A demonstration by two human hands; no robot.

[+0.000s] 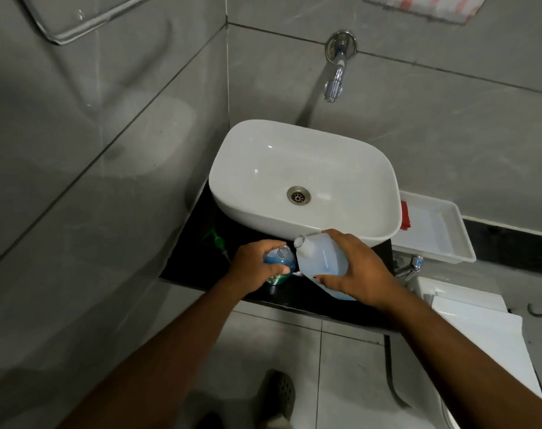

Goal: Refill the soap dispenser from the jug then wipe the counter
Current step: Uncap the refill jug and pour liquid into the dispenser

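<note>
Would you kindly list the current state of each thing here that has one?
Dispenser: uncapped, holding blue soap, gripped by the left hand.
Pump: off, lying on the counter.
Jug: open, tilted toward the dispenser, held by the right hand; no stream visible.
Tap: not running.
Basin: empty, drain open.
Tray: empty apart from something red at its edge.

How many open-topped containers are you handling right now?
2: the soap dispenser gripped by the left hand, and the jug held by the right hand, both over the counter.
</note>
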